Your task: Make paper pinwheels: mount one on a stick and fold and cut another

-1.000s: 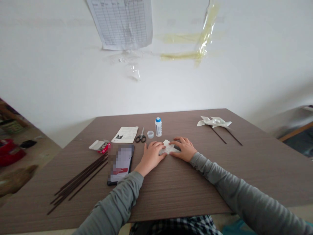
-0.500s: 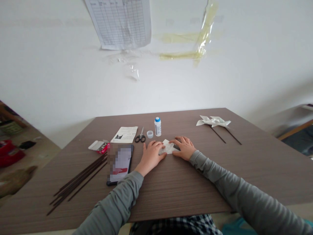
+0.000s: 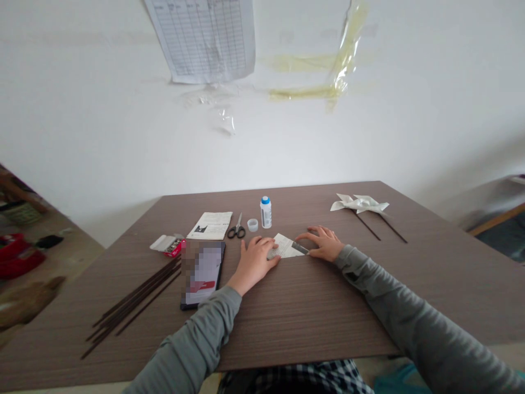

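Observation:
A small piece of printed paper, folded into a triangle, lies flat on the table between my hands. My left hand rests on its left end with the fingers spread. At the paper's right corner is my right hand, fingers apart, the thumb touching or nearly touching the tip. Beyond the paper stands a white glue bottle with a blue cap. Left of it are a small clear round cap and a pair of scissors with black handles.
Two paper pinwheels on dark sticks lie at the far right. On the left are a phone, several dark sticks, an open red-and-white box and printed paper sheets. A wall borders the table's back edge.
My right hand has slid to the right along the paper, uncovering its right corner and a dark printed strip. My left hand has stayed on the left end.

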A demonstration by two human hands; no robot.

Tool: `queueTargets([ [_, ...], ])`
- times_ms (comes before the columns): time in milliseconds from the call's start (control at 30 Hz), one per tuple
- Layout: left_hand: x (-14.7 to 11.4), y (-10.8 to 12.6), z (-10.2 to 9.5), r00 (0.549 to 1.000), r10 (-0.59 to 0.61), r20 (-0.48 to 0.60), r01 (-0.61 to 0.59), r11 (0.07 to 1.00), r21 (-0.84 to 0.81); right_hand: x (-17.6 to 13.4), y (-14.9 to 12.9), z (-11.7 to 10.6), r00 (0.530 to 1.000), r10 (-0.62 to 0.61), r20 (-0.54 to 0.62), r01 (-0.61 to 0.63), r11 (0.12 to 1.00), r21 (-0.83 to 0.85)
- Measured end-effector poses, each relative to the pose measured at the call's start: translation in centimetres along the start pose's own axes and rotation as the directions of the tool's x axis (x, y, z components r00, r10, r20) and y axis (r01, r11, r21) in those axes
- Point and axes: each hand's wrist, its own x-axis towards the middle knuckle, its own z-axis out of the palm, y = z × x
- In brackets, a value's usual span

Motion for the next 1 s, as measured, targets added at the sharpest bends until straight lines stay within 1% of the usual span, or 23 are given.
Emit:
queueTargets([
  [100,0.0,0.0,0.0,1.000,-0.003,-0.010,0.003,1.000,-0.014,0.0,0.6,-0.1,1.000,-0.008,-0.023,0.009,1.000,0.010],
  [200,-0.1,0.2,-0.1,1.000,-0.011,-0.006,0.011,1.000,-0.012,-0.3,0.3,-0.2,0.999,-0.044,-0.003,0.044,0.999,0.032],
  [333,-0.1,0.6,-0.2,1.000,-0.017,-0.001,0.017,1.000,-0.010,-0.8,-1.2,0.1,0.999,-0.033,-0.030,0.035,0.998,0.044],
  [433,-0.2,1.1,-0.2,1.000,-0.026,0.000,0.026,1.000,0.003,-1.0,-2.7,0.7,0.995,-0.094,-0.039,0.095,0.995,0.029],
  [533,-0.2,1.6,-0.3,1.000,-0.026,-0.015,0.026,1.000,0.007,-1.1,-3.9,1.2,0.992,-0.114,-0.046,0.115,0.993,0.020],
  [767,-0.4,2.7,0.0,0.995,-0.015,-0.100,0.014,1.000,-0.009,-1.5,-5.2,1.5,0.993,-0.072,-0.095,0.074,0.997,0.018],
  [1000,-0.3,3.4,-0.2,0.994,-0.069,-0.079,0.068,0.998,-0.018,-1.5,-5.8,1.2,0.998,-0.017,-0.067,0.019,1.000,0.025],
])
